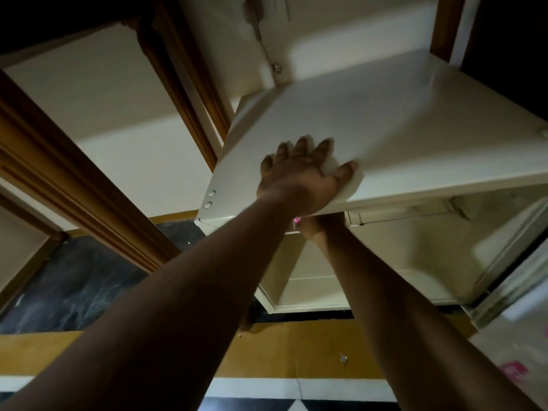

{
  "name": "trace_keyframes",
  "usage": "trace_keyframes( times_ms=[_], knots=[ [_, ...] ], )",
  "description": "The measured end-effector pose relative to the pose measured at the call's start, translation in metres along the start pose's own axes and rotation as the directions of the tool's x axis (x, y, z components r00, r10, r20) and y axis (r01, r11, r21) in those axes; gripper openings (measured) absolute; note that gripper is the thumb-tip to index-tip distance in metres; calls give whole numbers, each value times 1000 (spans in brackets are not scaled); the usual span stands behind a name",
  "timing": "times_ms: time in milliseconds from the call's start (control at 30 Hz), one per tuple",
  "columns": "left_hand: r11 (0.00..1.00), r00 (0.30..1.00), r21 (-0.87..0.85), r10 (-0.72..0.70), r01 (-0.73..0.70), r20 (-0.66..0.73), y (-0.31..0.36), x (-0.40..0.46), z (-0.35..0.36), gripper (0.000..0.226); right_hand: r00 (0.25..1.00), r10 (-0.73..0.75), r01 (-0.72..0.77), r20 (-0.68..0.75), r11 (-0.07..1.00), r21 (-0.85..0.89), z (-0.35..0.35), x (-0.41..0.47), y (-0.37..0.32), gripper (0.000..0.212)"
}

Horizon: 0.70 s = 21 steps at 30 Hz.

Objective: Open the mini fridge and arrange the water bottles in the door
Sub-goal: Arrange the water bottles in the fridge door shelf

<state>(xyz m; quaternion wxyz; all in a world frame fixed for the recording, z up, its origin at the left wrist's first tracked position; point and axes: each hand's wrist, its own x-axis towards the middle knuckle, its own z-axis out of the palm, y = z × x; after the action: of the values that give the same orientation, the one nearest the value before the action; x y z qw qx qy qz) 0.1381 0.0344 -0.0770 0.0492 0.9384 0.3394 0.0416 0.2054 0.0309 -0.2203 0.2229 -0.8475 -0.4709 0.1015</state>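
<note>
- Fridge (385,120): cream-white, stands right of centre against a pale wall. Its cavity (385,262) is exposed below the top panel; pale inner walls, no contents made out.
- Door (516,330): swung out to the lower right; only its inner edge and part of the liner show, blurred. A pink patch sits on it near the frame's right edge. No bottles can be made out in it.
- Wood frames (74,185): brown mouldings run diagonally on the left, beside the fridge.
- Floor (89,286): dark marbled slab at left, a yellow band below, black-and-white tiles at the bottom edge.
- Left hand (302,176): flat on the fridge's top front edge, fingers spread wide, thumb out along the edge; holding nothing.
- Right hand (317,225): reaches under the top panel at the cavity's upper front, mostly hidden by the left hand. Grip cannot be told. A small pink item (296,222) shows at it.
</note>
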Motion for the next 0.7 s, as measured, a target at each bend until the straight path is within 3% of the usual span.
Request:
trace_keyframes(
  times_ms=[67,133,233,300,433,533,700],
  knots=[
    [1000,1000,-3,5,-5,0,0,1,0,86,999,28,-29,-31,1000,-5,-16,-23,11,67],
    [1000,1000,12,12,-12,-18,0,1,0,88,999,42,-38,-18,986,161,-30,-57,27,58],
    [1000,999,23,15,-14,-30,-3,2,-1,89,988,110,-148,104,853,500,-50,-117,41,51],
    [999,999,37,34,-33,-36,-1,2,1,88,972,192,-234,135,740,630,-61,-149,49,49],
    [998,998,45,48,-46,-42,1,0,0,88,940,332,-274,80,595,755,-82,-208,63,38],
    [996,996,64,69,-66,-48,0,-3,-3,90,864,503,-299,29,465,833,-91,-248,65,41],
    [993,995,83,89,-85,-40,-1,-5,-7,86,750,656,-271,-81,417,868,-87,-304,63,50]
  ],
)
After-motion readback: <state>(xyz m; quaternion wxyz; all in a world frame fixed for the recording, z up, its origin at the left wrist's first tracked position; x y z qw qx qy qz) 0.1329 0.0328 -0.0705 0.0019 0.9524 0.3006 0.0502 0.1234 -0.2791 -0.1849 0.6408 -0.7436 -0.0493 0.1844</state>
